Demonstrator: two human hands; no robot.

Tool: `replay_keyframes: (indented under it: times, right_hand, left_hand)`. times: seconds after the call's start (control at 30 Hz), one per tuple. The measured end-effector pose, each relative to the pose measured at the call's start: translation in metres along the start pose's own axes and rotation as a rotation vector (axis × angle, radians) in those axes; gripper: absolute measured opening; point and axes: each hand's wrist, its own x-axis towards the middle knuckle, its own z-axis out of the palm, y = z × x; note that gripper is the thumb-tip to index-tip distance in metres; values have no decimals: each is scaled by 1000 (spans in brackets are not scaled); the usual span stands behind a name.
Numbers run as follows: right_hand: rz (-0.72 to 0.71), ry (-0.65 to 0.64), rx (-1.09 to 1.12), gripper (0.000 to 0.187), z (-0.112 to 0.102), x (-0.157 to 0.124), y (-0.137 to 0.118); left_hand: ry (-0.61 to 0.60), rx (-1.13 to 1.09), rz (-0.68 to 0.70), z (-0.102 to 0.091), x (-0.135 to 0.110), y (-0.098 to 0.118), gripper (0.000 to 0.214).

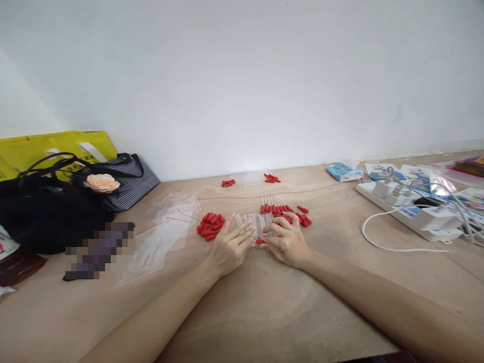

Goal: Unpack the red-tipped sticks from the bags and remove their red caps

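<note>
A row of clear glass tubes (259, 222) lies side by side on the table in front of me. My left hand (233, 245) rests over the left part of the row with its fingers stretched out. My right hand (288, 241) is closed at the near right end, its fingertips around a small red rubber bulb (260, 241) by the tube ends. Left of the tubes is a heap of red rubber bulbs (209, 225). Beyond my right hand, several droppers (275, 204), thin tubes with red bulbs on, lie in a fan. Loose bulbs (304, 220) lie beside them.
Clear zip bags (161, 239) spread at left, near a black bag (56, 212) and a striped bag (132, 181). At the back lies a bag with red-bulbed droppers (257, 177). A power strip (408, 212) with a white cable (393, 248) and a blue packet (344, 172) are right.
</note>
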Motion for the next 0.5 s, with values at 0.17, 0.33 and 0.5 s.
replay_keyframes:
  times: [0.17, 0.33, 0.5]
  right_hand:
    - [4, -11, 49, 12, -2, 1, -2]
    - [6, 5, 112, 14, -6, -3, 1]
    - [246, 50, 130, 17, -13, -6, 21]
  left_hand:
    - [16, 29, 17, -4, 1, 3, 20]
    - [43, 13, 13, -5, -2, -1, 20]
    - [90, 7, -252, -16, -13, -16, 17]
